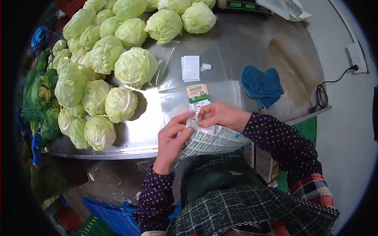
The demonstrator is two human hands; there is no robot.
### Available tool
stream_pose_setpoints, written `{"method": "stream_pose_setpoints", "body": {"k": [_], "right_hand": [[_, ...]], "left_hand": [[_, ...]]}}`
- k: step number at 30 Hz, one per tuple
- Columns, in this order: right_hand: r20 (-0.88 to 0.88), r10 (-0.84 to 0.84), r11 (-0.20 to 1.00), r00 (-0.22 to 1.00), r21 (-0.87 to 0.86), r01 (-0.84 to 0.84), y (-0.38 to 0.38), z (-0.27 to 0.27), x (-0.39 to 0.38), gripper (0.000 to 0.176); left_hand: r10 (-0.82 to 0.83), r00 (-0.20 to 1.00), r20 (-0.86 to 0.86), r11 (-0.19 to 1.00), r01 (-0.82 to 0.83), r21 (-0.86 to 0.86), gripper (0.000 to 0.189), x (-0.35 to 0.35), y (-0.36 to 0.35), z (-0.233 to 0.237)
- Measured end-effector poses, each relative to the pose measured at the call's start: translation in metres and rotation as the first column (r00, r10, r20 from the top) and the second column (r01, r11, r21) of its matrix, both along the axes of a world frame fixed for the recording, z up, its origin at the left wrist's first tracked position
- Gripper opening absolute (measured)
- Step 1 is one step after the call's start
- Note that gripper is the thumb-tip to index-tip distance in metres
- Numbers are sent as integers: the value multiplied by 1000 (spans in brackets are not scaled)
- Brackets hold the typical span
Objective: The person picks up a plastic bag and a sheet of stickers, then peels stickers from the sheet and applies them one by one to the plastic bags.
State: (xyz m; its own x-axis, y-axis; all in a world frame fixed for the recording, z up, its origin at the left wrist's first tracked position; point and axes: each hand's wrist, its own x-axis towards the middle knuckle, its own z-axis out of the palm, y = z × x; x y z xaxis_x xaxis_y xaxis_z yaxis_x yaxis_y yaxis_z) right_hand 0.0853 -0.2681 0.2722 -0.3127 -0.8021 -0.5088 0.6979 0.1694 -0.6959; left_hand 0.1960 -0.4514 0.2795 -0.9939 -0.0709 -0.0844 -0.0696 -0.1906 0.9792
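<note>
Both hands meet at the table's front edge over a sheet of printed labels (216, 142) in a green and white grid. My left hand (173, 137) pinches a white paper piece (193, 123) at the sheet's top corner. Close beside it, my right hand (222, 116) has its thumb and fingers pressed together on the same white paper. Just beyond the hands, a label with a green band (198, 94) lies on clear plastic bags (173, 100). White cards (191, 68) and a small white scrap (206, 67) lie farther back.
Many cabbages (136, 67) are heaped on the left of the metal table (232, 39). Blue cloth gloves (262, 84) lie at the right. A scale (244, 5) stands at the back. A black cable (323, 94) hangs by the right wall. Blue crates (114, 216) are on the floor.
</note>
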Motion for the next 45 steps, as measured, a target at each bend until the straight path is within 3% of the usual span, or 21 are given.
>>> {"method": "stream_pose_setpoints", "body": {"k": [2,3,4,5,6,7,8,10,11,14,16,18,19,21,23,25,27,39,45], "right_hand": [[-289,-7,967,957,240,79,0,14,-3,17],[-499,-61,951,864,235,203,1,11,-4,25],[-501,-59,951,863,234,201,1,19,-2,25],[-806,-50,962,590,121,246,0,34,2,28],[-974,-59,970,218,-4,245,-1,42,7,32],[-996,9,977,88,27,211,-3,39,13,37],[-996,0,976,85,19,219,-3,37,18,37],[-843,87,977,531,176,119,-5,34,24,33],[-815,101,973,570,200,114,-4,37,23,31],[-757,49,982,652,154,106,-2,39,21,28],[-796,27,985,605,125,120,-3,39,21,27],[-949,-56,974,309,16,228,-6,40,22,25],[-949,-61,972,308,14,234,-7,41,23,25],[-772,34,983,634,141,120,-9,45,26,27],[-759,79,980,646,180,91,-8,50,26,28],[-741,128,974,659,218,57,-9,50,27,30],[-996,-43,976,83,-24,216,-13,50,29,31],[-960,149,924,-236,50,380,-30,53,45,12],[-914,177,944,-364,53,325,-20,49,47,15]], "left_hand": [[-7,999,44,999,6,40,7,1,-4,-4],[72,994,86,997,-74,21,8,0,-6,-5],[153,980,127,988,-154,-1,8,0,-7,-5],[183,976,117,983,-184,1,8,-1,-7,-4],[183,976,116,983,-184,-2,8,-2,-7,-4],[216,970,107,976,-219,17,8,-2,-6,-4],[249,964,94,967,-254,36,8,-3,-6,-5],[251,964,84,967,-253,13,7,-2,-8,-5],[260,962,85,965,-261,-3,7,0,-9,-5],[265,963,42,963,-263,-60,6,6,-13,-5],[278,961,18,959,-276,-60,6,6,-13,-5],[295,955,-4,954,-295,-51,6,7,-11,-4],[292,956,-19,953,-292,-80,6,7,-10,-2],[281,959,-36,952,-284,-113,6,7,-9,2],[285,956,-76,929,-295,-222,5,9,-9,5],[298,950,-97,928,-312,-206,5,9,-6,3],[313,942,-119,925,-330,-186,5,9,-2,3],[381,924,2,890,-367,-270,16,-3,20,17],[358,920,159,919,-318,-233,26,-7,17,13]]}}
